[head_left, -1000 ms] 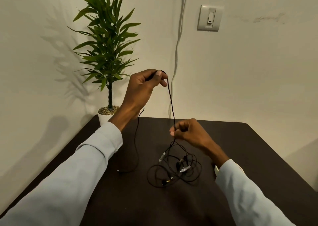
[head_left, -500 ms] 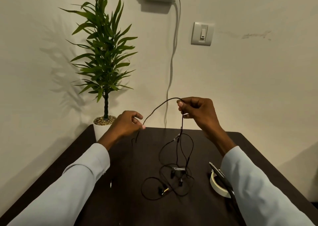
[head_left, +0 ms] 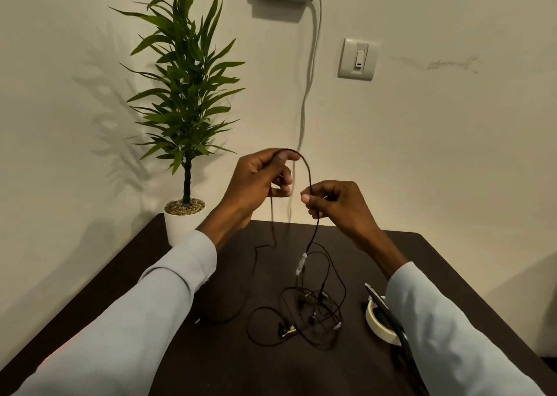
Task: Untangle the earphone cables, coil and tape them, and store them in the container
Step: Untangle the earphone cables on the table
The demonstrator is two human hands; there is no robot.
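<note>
Above the dark matte counter (head_left: 187, 362), the left hand (head_left: 256, 184) and right hand (head_left: 337, 204) each pinch a thin black earphone cable (head_left: 308, 169) in curled fingers, bowing it into a smooth arch. Its remainder hangs into a loose tangle (head_left: 310, 311) beside a cream tape roll (head_left: 380, 326).

The thin black earphone cable (head_left: 308, 172) made a high loop in the air, then hung down to a messy tangle (head_left: 310, 311) lying on the dark table (head_left: 422, 263).
</note>
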